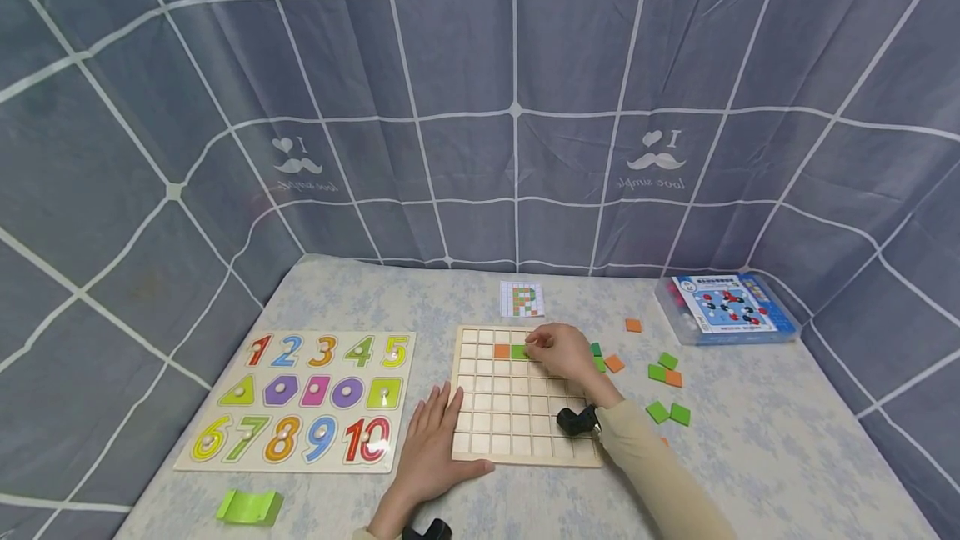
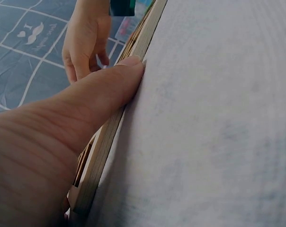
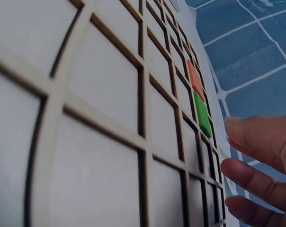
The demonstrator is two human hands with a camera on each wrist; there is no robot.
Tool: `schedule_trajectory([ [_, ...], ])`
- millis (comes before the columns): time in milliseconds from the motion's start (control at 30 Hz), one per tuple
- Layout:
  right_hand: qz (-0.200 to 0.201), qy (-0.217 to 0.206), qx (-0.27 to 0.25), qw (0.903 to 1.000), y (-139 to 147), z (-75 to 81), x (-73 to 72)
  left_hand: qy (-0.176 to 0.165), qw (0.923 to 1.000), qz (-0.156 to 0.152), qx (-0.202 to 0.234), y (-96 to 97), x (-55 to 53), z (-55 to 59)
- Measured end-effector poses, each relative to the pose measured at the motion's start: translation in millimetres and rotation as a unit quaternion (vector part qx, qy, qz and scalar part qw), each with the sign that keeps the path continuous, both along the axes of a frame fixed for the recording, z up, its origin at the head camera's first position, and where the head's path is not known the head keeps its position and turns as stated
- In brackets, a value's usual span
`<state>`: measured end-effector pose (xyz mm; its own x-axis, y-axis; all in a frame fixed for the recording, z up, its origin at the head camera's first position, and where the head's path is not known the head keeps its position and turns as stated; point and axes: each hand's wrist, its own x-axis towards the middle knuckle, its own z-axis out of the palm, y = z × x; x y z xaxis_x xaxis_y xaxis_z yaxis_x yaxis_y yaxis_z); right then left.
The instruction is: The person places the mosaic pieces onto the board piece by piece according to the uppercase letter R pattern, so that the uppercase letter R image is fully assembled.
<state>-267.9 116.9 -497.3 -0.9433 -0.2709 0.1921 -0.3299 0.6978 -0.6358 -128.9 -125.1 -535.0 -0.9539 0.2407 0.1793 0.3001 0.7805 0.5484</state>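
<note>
A wooden grid board (image 1: 501, 423) lies on the table, with an orange tile (image 1: 502, 351) and a green tile (image 1: 518, 352) side by side in its cells near the far edge. My left hand (image 1: 429, 452) rests at the board's left front corner. Its fingers are straight along the left side, and the thumb (image 2: 110, 85) touches the front edge. Over the far part of the board is my right hand (image 1: 562, 352), close beside the green tile. In the right wrist view its thumb and fingers stand apart with nothing between them.
Several loose green and orange tiles (image 1: 680, 414) lie right of the board. Behind it is a patterned card (image 1: 521, 299). A number puzzle (image 1: 292, 403) sits at left, a green plastic piece (image 1: 250, 508) before it. A clear box (image 1: 727, 309) stands back right.
</note>
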Motion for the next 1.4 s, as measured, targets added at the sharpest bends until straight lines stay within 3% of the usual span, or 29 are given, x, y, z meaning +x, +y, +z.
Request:
schedule_trajectory([
  [200,-0.041,-0.011,-0.008,0.9991,19,7.3,6.4,0.005,1.0,0.001,-0.003,0.6,-0.9,-2.3],
  [733,-0.104,0.018,0.017,0.9942,81,2.3,16.1,0.006,1.0,-0.004,0.001,0.2,-1.2,-1.2],
  [1000,-0.111,-0.007,0.008,0.9937,100,2.5,22.7,0.003,1.0,-0.001,-0.005,-0.3,-1.8,-1.4],
  [1400,-0.131,-0.031,0.039,0.9901,110,2.7,25.0,0.006,1.0,-0.002,-0.006,0.5,-1.8,-3.0],
])
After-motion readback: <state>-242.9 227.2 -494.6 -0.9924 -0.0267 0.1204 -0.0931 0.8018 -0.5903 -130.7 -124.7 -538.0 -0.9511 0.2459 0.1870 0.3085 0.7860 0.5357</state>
